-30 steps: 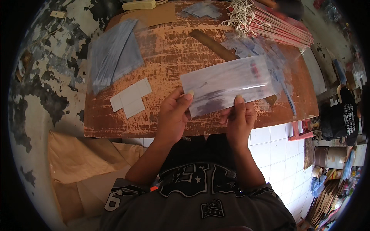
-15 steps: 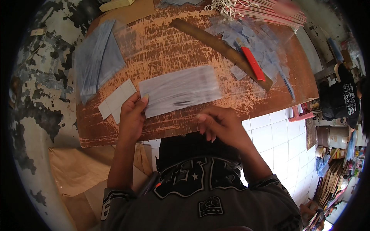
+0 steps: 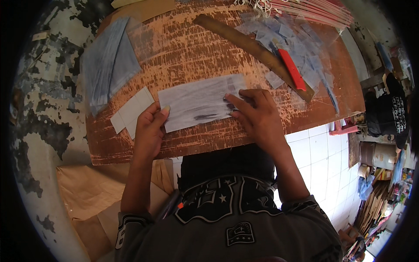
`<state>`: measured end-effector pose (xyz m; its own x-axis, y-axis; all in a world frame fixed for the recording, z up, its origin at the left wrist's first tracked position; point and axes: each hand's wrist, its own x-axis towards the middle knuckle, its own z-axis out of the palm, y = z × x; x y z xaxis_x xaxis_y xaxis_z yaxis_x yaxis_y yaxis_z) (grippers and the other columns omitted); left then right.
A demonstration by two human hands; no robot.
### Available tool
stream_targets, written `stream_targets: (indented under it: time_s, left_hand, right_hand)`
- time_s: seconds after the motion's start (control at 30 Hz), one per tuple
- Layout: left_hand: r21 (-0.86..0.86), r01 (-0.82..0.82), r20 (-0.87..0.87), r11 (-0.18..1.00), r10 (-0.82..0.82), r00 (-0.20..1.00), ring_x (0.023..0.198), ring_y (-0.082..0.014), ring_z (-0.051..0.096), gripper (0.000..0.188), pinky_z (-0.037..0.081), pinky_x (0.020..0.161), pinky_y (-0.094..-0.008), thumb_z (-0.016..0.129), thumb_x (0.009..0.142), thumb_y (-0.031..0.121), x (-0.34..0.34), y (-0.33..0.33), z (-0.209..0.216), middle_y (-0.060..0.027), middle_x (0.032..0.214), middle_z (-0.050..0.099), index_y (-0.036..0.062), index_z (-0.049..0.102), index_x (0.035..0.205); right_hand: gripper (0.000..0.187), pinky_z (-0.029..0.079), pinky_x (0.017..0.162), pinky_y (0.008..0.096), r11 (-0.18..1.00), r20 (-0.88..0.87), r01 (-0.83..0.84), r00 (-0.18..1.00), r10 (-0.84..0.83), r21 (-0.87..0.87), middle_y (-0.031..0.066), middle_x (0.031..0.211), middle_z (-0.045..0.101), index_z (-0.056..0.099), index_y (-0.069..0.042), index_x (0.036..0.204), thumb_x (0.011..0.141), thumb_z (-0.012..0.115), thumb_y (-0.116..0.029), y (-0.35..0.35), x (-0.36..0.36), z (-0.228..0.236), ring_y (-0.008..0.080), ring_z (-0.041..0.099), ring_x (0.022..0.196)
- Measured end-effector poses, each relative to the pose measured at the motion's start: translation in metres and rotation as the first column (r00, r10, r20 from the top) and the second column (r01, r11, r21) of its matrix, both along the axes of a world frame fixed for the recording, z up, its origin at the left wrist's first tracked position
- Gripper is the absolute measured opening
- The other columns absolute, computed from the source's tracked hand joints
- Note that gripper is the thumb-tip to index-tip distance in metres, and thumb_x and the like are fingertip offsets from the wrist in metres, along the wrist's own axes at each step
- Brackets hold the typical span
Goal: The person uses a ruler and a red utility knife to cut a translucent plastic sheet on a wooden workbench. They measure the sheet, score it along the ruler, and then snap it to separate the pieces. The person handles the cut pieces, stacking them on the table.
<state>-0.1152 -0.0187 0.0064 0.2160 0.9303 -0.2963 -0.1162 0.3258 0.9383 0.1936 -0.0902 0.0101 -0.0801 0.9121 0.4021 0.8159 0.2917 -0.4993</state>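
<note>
A translucent, whitish rectangular plastic sheet (image 3: 192, 105) lies over the worn wooden table in front of me, its surface wrinkled and glossy. My left hand (image 3: 150, 126) pinches its left edge, thumb on top and fingers curled. At the sheet's right end, my right hand (image 3: 257, 115) rests with fingers apart and bent, fingertips on or just above the surface. A white card with ruled lines (image 3: 133, 113) lies beside my left hand, partly covered by it. What lies under the sheet is hard to make out.
Stacked bluish plastic sheets (image 3: 109, 65) lie at the table's left. A long brown ruler (image 3: 253, 52), a red cutter (image 3: 291, 70) and a heap of small plastic pieces (image 3: 305, 52) are at the right. Strung pink-white sticks (image 3: 310, 11) lie at the far edge. Another person (image 3: 388, 109) is at the right.
My right hand has moved up and forward from the table's near edge onto the right end of the sheet, its fingers spreading. My left hand keeps its pinch. The view has shifted slightly.
</note>
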Motion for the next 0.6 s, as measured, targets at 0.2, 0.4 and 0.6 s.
stream_targets:
  time_s: [0.2, 0.4, 0.6]
  left_hand:
    - [-0.029, -0.022, 0.041, 0.999, 0.023, 0.999, 0.102, -0.0090, 0.072, 0.033, 0.059, 0.085, -0.0223, 0.063, 0.112, 0.012, 0.007, -0.001, 0.006, -0.0063, 0.118, 0.074, -0.0054, 0.063, 0.140]
    - [-0.042, -0.060, 0.055, 0.997, 0.062, 0.997, 0.108, -0.0133, 0.073, 0.036, 0.060, 0.092, -0.0265, 0.064, 0.112, 0.014, 0.007, -0.005, 0.009, -0.0083, 0.122, 0.075, -0.0049, 0.062, 0.142]
    - [0.110, -0.105, -0.204, 0.988, 0.126, 0.971, 0.111, -0.0153, 0.072, 0.037, 0.060, 0.097, -0.0313, 0.066, 0.111, 0.019, -0.009, -0.014, 0.022, -0.0090, 0.125, 0.074, 0.0009, 0.066, 0.144]
  right_hand:
    - [0.039, 0.058, 0.095, 0.0439, 1.000, 0.033, 0.011, 0.999, -0.011, -0.010, 0.0122, 0.127, 0.065, 0.079, -0.020, 0.132, 0.093, 0.082, -0.022, -0.002, -0.002, -0.002, 0.0318, 0.062, 0.114]
    - [0.039, 0.058, 0.097, 0.0438, 1.000, 0.015, 0.002, 1.000, -0.001, -0.013, 0.0131, 0.129, 0.064, 0.079, -0.019, 0.133, 0.095, 0.082, -0.023, -0.002, -0.003, -0.004, 0.0331, 0.060, 0.117]
    - [0.039, 0.058, 0.099, 0.0435, 1.000, 0.035, 0.015, 0.999, -0.014, -0.019, 0.0136, 0.129, 0.065, 0.080, -0.020, 0.133, 0.094, 0.082, -0.020, -0.002, -0.005, -0.005, 0.0341, 0.060, 0.121]
